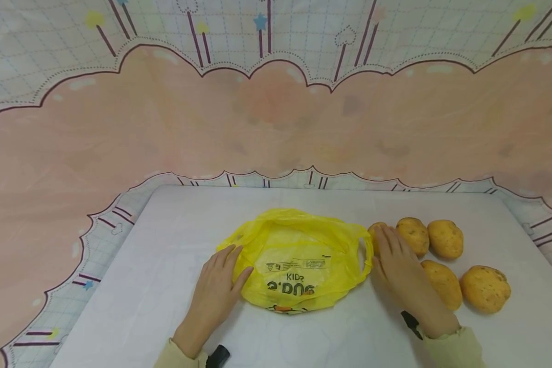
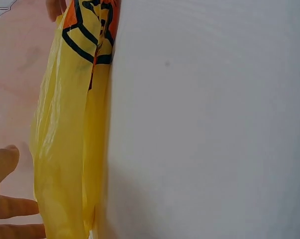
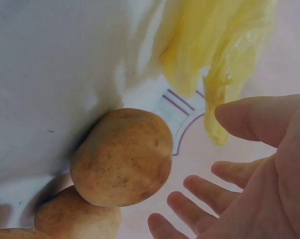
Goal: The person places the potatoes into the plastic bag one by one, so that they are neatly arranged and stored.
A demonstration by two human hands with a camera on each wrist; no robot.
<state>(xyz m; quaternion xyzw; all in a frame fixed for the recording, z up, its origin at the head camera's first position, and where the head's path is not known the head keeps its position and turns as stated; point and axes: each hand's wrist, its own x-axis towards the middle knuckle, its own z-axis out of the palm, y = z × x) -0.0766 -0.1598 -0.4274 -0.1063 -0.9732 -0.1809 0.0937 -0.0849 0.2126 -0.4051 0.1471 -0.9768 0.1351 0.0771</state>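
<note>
A yellow plastic bag (image 1: 294,260) with dark printing lies at the middle of the white table, its mouth spread toward the far side. My left hand (image 1: 218,281) touches the bag's left edge with its fingers extended. Over by the bag's right handle, my right hand (image 1: 397,271) reaches above the nearest potato (image 1: 375,236), partly covering it. In the right wrist view the fingers are spread apart from a potato (image 3: 122,157), and the palm holds nothing. The left wrist view shows the bag's side (image 2: 65,124) standing up from the table beside the left fingers.
Right of the bag sit more potatoes: two at the back (image 1: 413,236) (image 1: 445,239), one by the right wrist (image 1: 443,284) and one farther right (image 1: 485,289). The white table (image 1: 156,245) ends at a patterned cloth (image 1: 257,122) behind.
</note>
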